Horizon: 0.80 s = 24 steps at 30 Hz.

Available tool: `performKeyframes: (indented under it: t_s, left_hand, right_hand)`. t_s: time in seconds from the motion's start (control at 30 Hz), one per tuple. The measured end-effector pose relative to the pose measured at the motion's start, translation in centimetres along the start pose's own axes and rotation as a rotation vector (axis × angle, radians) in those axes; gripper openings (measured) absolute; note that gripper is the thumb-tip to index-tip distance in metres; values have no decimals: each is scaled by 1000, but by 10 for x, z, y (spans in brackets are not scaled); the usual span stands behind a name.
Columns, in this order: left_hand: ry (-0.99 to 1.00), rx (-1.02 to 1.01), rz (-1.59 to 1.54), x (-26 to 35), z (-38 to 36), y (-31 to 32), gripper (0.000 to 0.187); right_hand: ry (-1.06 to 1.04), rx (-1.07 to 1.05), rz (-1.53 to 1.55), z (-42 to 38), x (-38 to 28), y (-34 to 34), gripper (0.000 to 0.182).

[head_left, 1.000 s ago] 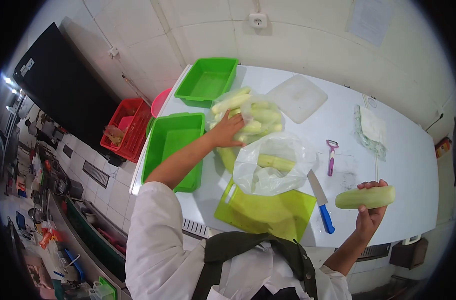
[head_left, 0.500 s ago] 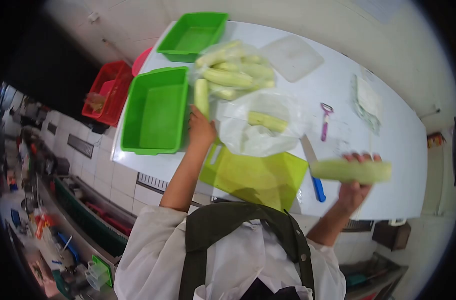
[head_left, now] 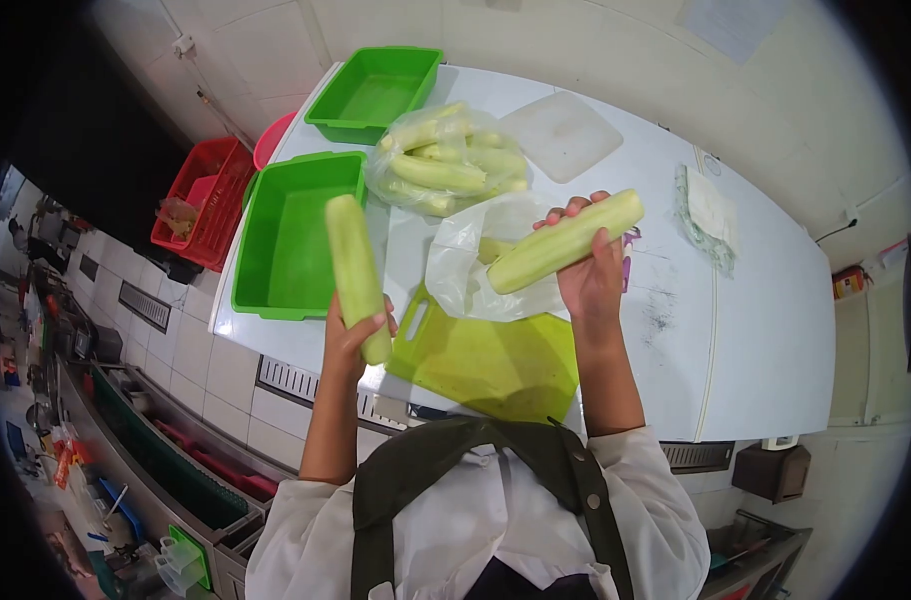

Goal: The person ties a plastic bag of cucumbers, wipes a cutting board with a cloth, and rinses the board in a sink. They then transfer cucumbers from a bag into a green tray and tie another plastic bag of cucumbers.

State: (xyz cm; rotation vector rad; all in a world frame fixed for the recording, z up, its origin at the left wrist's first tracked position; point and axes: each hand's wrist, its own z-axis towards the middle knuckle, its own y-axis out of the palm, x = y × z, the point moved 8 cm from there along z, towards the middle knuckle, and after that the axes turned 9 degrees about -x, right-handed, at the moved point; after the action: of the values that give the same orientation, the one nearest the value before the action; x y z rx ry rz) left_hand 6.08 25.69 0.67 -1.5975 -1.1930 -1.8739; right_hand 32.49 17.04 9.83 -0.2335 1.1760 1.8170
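My left hand (head_left: pixel 354 335) is wrapped round the lower end of a pale green peeled vegetable (head_left: pixel 352 265), raised nearly upright beside the large green tray (head_left: pixel 304 235). Higher on the right, my right hand (head_left: pixel 594 275) grips a second peeled vegetable (head_left: pixel 566 242), tilted over a white plastic bag (head_left: pixel 456 262). Part of another vegetable shows inside that bag. A clear bag of several peeled vegetables (head_left: pixel 441 172) lies behind. Below the white bag is the yellow-green cutting board (head_left: pixel 486 360). A purple peeler (head_left: pixel 628 262) is partly hidden behind my right hand.
A smaller green tray (head_left: pixel 376 90) stands at the back left, and a translucent lid (head_left: pixel 566 135) lies at the back. A folded cloth (head_left: pixel 709 215) is on the right of the white table (head_left: pixel 766 330). Red crates (head_left: pixel 204 200) stand beyond the left edge.
My left hand has lifted its vegetable off the table and drawn it nearer. My right hand has moved left and up with its vegetable, over the white bag. The blue-handled knife is no longer visible.
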Motion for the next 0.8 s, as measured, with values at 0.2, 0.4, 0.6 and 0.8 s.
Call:
performKeyframes:
  t_s: [0.2,0.4,0.6,0.8]
  left_hand:
    - [97,-100,-131,39,-15,12,65]
    - [182,-142,16,72,12,25,51]
    - [440,-121,-126,119,42,46,57]
    - [436,-37,-83,108,32,25,61]
  right_hand:
    - [432,-266,-1005,7,59,1,38]
    - [216,-255,-751,14,32,-4,45]
    - [-43,-406,-530,95,24,79,44]
    - [277,-760,-1196,158,185,44,55]
